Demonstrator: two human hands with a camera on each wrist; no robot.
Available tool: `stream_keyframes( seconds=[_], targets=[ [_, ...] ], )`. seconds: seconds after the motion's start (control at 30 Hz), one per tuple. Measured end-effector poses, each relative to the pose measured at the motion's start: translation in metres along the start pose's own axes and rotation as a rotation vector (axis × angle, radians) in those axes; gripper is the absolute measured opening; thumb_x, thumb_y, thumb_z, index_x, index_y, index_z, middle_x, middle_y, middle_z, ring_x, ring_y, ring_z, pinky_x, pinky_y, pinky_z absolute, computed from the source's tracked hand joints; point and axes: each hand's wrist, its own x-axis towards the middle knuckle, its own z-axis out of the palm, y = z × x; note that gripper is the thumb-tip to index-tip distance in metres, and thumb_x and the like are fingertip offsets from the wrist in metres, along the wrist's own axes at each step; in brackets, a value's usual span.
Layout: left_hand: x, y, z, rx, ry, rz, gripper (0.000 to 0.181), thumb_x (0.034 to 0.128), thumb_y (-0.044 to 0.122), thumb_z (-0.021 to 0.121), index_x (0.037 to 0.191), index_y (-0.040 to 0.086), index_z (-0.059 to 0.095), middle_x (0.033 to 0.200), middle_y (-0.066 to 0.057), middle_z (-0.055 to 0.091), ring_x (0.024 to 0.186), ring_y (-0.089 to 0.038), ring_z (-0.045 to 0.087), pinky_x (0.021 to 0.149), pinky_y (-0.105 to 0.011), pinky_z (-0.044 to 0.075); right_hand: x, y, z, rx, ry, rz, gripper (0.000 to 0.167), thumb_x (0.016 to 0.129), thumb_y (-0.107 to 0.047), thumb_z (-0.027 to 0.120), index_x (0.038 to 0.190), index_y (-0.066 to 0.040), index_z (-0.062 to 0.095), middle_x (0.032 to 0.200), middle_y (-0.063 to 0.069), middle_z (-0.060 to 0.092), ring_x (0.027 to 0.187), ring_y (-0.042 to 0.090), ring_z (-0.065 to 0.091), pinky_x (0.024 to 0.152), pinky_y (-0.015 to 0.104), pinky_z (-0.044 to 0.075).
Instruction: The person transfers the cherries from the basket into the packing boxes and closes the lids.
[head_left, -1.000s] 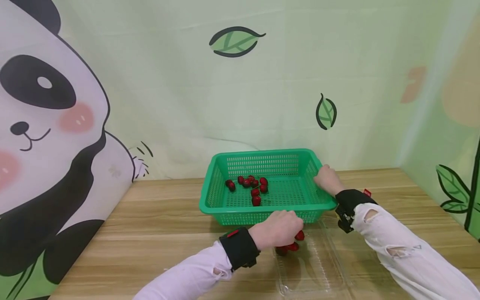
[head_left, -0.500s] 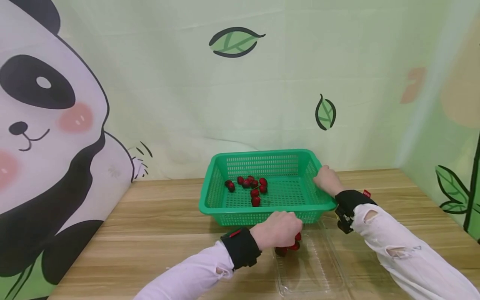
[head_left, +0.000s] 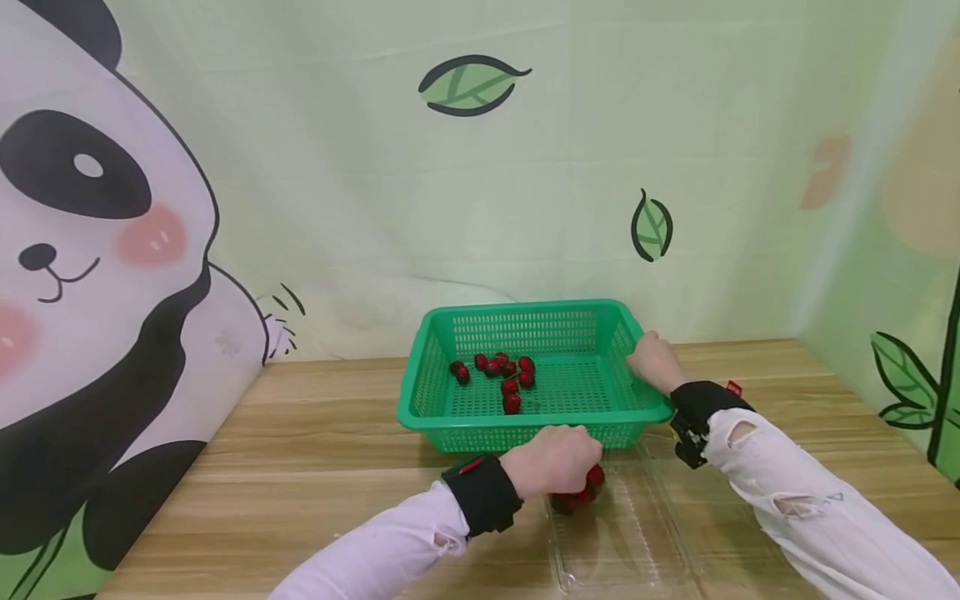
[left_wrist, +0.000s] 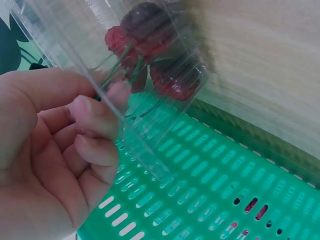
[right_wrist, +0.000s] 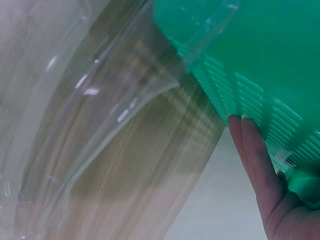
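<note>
My left hand (head_left: 553, 460) is over the near end of a clear plastic box (head_left: 628, 546). In the left wrist view its thumb and forefinger pinch thin green cherry stems (left_wrist: 119, 64). Several dark red cherries (left_wrist: 172, 77) hang by them, seen through the box's clear wall. My right hand (head_left: 656, 362) grips the right rim of a green plastic basket (head_left: 525, 419). In the right wrist view its fingers (right_wrist: 257, 155) lie straight along the basket's outer wall. Several more cherries (head_left: 512, 403) lie on the basket floor, mostly in its left half.
The wooden table (head_left: 315, 467) bears the basket, with the clear box directly in front of it. A cloth backdrop (head_left: 337, 167) with a printed panda and leaves stands behind the table and along both sides.
My left hand has shifted very slightly left, and the cherries below it have swung a little. The right hand and the basket hold still.
</note>
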Motion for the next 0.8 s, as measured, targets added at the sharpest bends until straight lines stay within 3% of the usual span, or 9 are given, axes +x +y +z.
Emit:
stream_keyframes(
  seconds=[0.33,0.6,0.8],
  targets=[
    [0.0,0.0,-0.002,0.052,-0.009,-0.012,0.035,0.1001,0.01,0.064,0.07,0.017,0.047,0.065,0.005,0.037,0.059,-0.005,0.036,0.049,-0.018,0.03,-0.003,-0.002,-0.002,0.001,-0.018,0.013,0.055,0.103,-0.008,0.044,0.134,0.035,0.027,0.123,0.048,0.053,0.094,0.039,0.058,0.084,0.045,0.053],
    [-0.002,0.003,-0.009,0.082,-0.024,-0.005,0.018,0.0961,0.028,0.075,0.082,0.019,0.068,0.079,0.006,0.065,0.073,-0.005,0.061,0.057,-0.017,0.046,-0.003,-0.001,-0.004,0.005,-0.018,0.0,0.055,0.103,-0.007,0.043,0.133,0.035,0.027,0.116,0.046,0.055,0.082,0.032,0.052,0.074,0.038,0.049],
    [-0.005,0.005,-0.018,0.077,0.028,0.016,0.024,0.0993,0.026,0.071,0.078,0.017,0.067,0.068,0.004,0.055,0.063,-0.005,0.056,0.052,-0.016,0.038,-0.002,-0.001,-0.004,0.01,-0.009,-0.003,0.054,0.101,-0.007,0.044,0.132,0.035,0.028,0.117,0.047,0.055,0.084,0.032,0.052,0.077,0.041,0.051]
  ],
)
